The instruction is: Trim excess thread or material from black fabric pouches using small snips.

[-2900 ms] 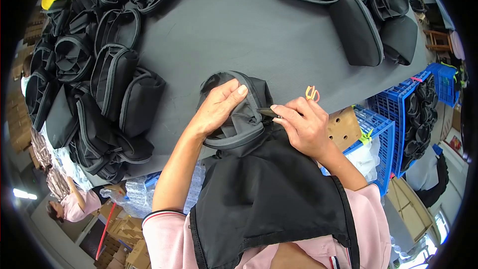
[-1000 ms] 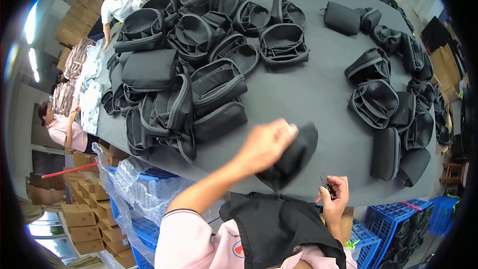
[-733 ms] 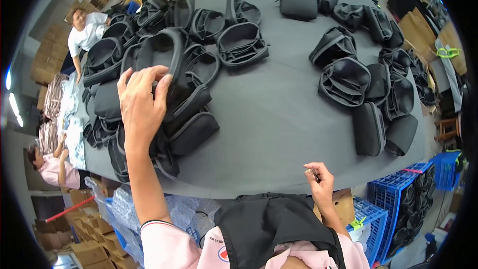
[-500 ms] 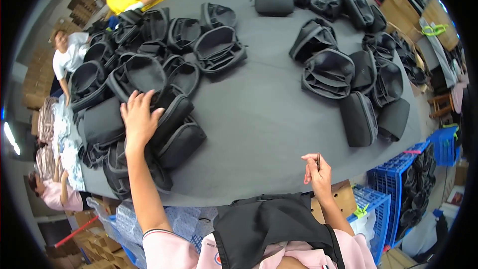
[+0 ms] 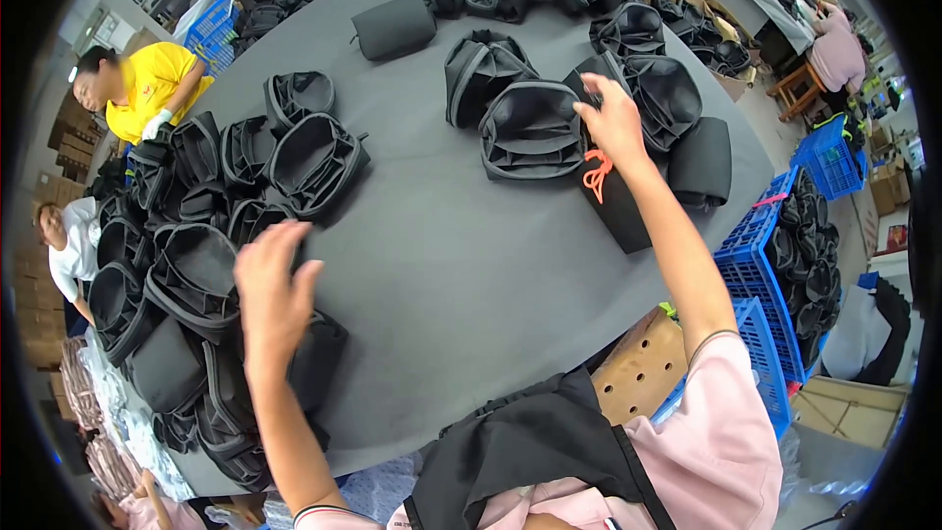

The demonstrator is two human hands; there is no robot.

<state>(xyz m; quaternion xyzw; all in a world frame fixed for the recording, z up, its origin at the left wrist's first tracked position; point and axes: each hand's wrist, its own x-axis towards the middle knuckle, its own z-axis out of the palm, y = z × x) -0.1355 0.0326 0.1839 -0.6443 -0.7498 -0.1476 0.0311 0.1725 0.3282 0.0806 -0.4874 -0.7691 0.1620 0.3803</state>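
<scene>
My left hand [image 5: 272, 285], slightly blurred, is open with the thumb apart from the fingers. It hovers over the right edge of a pile of black padded bags, beside an unzipped bag [image 5: 196, 275] and a closed one [image 5: 316, 358]. My right hand [image 5: 616, 123] is over the other group, its fingers curled at the edge of a bag. Something dark shows between thumb and forefinger, too small to make out. A looped orange cord [image 5: 596, 175] hangs below that hand, against a closed black bag [image 5: 620, 211]. Left of it stands an open bag with inner dividers [image 5: 533, 132].
A grey cloth-covered table [image 5: 422, 285] bears the bags. A closed bag [image 5: 394, 27] lies at the far side. Blue crates [image 5: 756, 245] of black bags stand at the right edge. Across the table, at left, are a person in yellow [image 5: 152, 88] and one in white [image 5: 74, 245].
My right hand has moved from the near edge up to the right-hand bags, where the orange cord now shows. My left hand has lifted off its bag. The view has shifted right.
</scene>
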